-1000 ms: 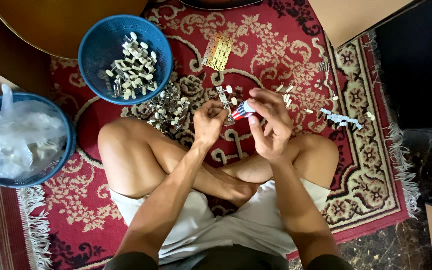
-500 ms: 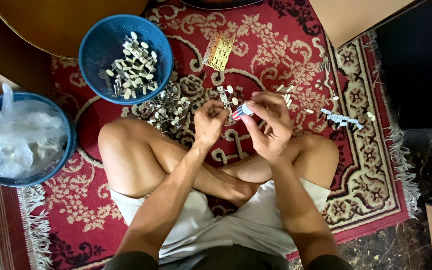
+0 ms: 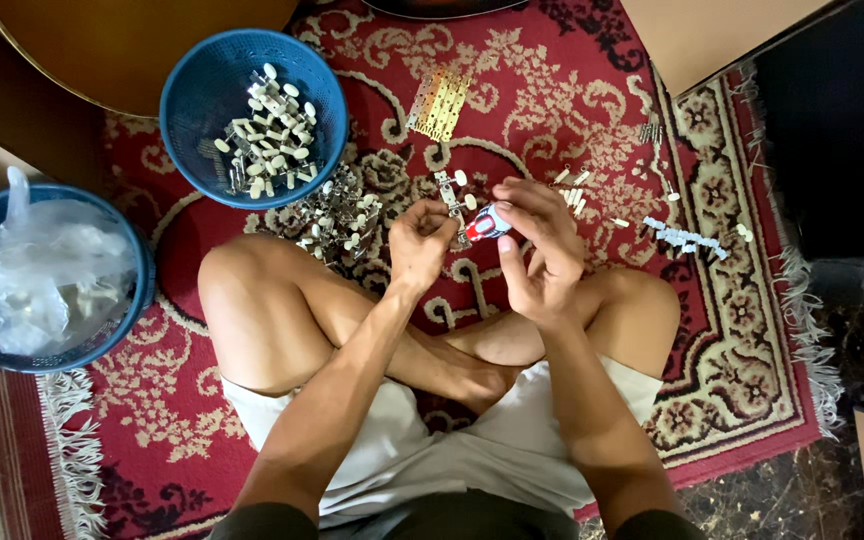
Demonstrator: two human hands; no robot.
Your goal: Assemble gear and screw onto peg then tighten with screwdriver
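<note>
I sit cross-legged on a red patterned rug (image 3: 752, 330). My left hand (image 3: 420, 240) pinches a small metal strip with white knobs (image 3: 455, 205), held upright over the rug. My right hand (image 3: 537, 250) grips a short tool with a red, white and blue handle (image 3: 487, 222), its tip against the metal strip. A heap of similar metal parts with white knobs (image 3: 337, 215) lies on the rug just left of my left hand, past my knee.
A blue basket (image 3: 327, 100) of finished white-knobbed parts stands at the upper left. A second blue basket (image 3: 140, 265) with clear plastic bags sits at the left edge. Brass plates (image 3: 439, 103), loose white knobs (image 3: 572, 190) and small pale pieces (image 3: 682, 237) lie scattered ahead.
Both hands stay together at the same spot; the fingers of my right hand have shifted slightly around the tool.
</note>
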